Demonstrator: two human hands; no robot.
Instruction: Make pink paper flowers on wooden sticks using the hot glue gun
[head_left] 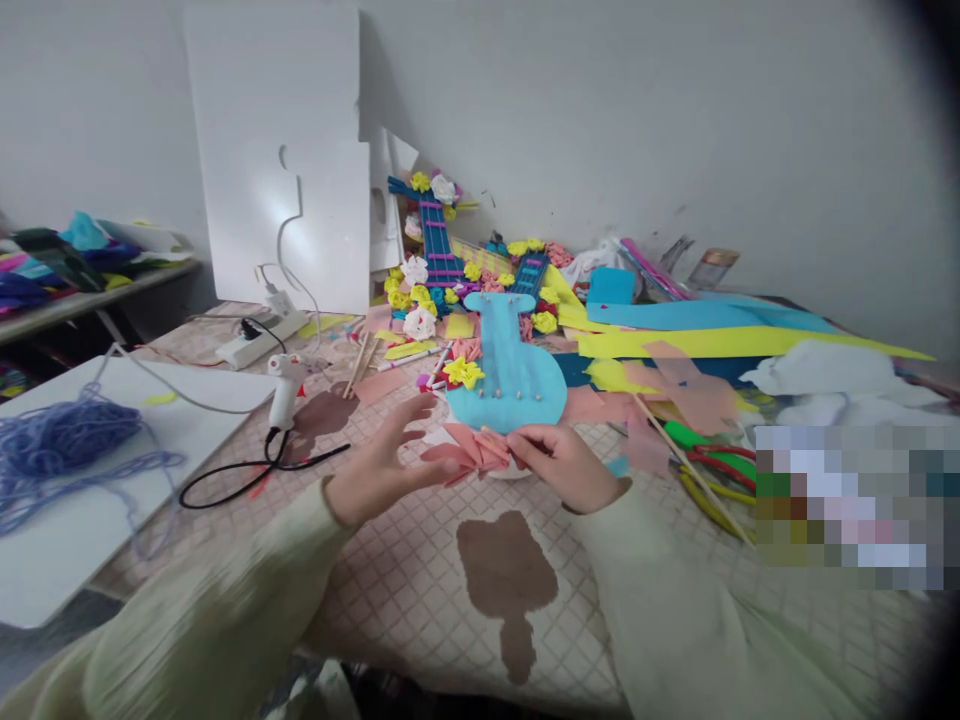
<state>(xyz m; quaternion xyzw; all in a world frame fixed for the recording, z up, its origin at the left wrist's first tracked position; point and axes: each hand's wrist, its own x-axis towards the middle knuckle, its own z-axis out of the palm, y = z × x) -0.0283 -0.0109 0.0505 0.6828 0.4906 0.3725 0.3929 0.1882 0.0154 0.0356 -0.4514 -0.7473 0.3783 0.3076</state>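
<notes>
A light-blue guitar-shaped cutout point(517, 370) with small pegs and a yellow paper flower point(463, 373) lies in front of me. At its near edge sits a pink paper flower point(480, 452) with pointed folded petals. My right hand point(570, 465) pinches the right side of this flower between thumb and fingers. On the left side, my left hand point(394, 455) is open, fingers spread and curved, its thumb at the petals. Part of a white round piece point(510, 471) shows beneath the flower.
A white glue gun point(283, 395) with a black cord stands at left, near a power strip point(262, 335) and blue-purple yarn point(71, 440). Decorated dark-blue guitars point(439, 240) lean behind. Yellow and blue paper strips point(720, 342) and red-handled scissors point(716, 465) lie at right.
</notes>
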